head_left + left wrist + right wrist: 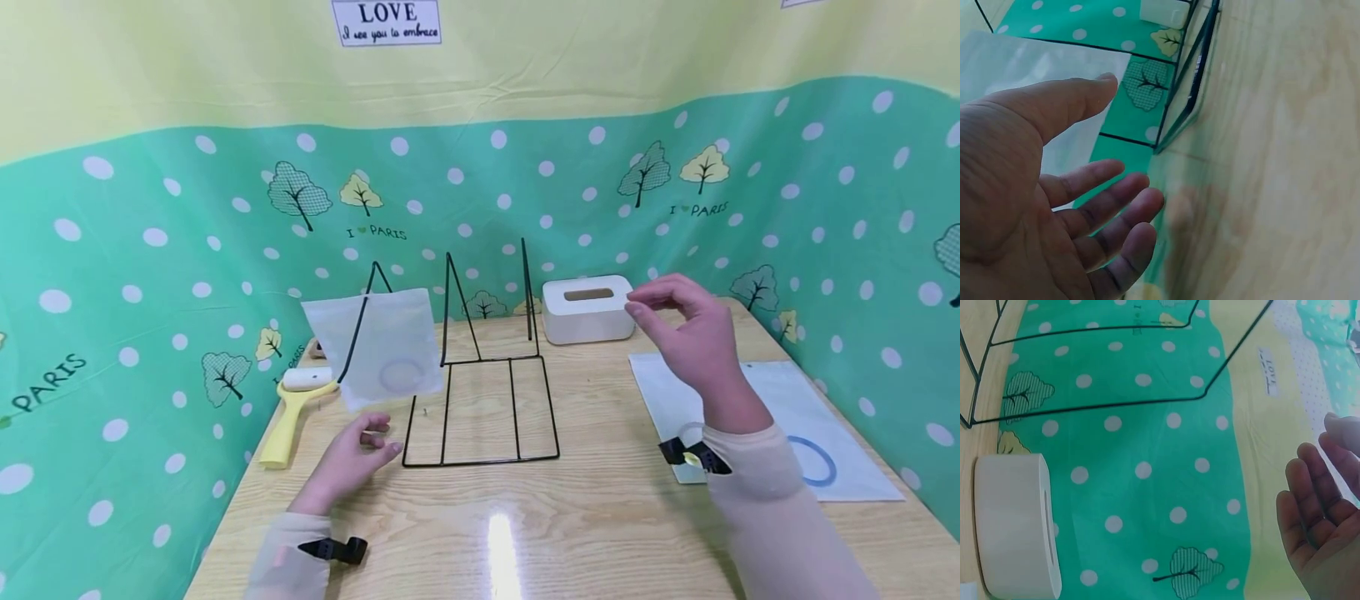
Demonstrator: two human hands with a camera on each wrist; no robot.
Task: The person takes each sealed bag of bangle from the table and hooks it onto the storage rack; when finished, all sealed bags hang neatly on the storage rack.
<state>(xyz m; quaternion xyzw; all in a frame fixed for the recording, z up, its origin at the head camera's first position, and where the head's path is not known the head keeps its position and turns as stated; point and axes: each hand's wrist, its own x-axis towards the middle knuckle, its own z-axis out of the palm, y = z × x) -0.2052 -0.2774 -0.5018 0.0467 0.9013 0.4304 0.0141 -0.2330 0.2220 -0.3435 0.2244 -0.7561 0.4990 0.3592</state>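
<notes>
A black wire rack (pixel 480 461) with tall triangular dividers stands on the wooden table. In its left part a translucent white pouch (pixel 375 342) with a faint ring near its bottom stands upright against the leftmost divider. My left hand (pixel 348 462) is just below and in front of this pouch, palm facing the rack, its fingers loosely bent and holding nothing. In the left wrist view the thumb overlaps the pouch (pixel 1066 62). My right hand (pixel 686 329) is raised in front of the white tissue box (pixel 588 325), thumb and fingers loosely curved with nothing between them.
Flat white pouches (pixel 847 417) with blue rings lie at the table's right, partly under my right forearm. A lint roller (pixel 288 417) with a yellow handle lies left of the rack. Behind the table hangs a green dotted curtain (pixel 480 183).
</notes>
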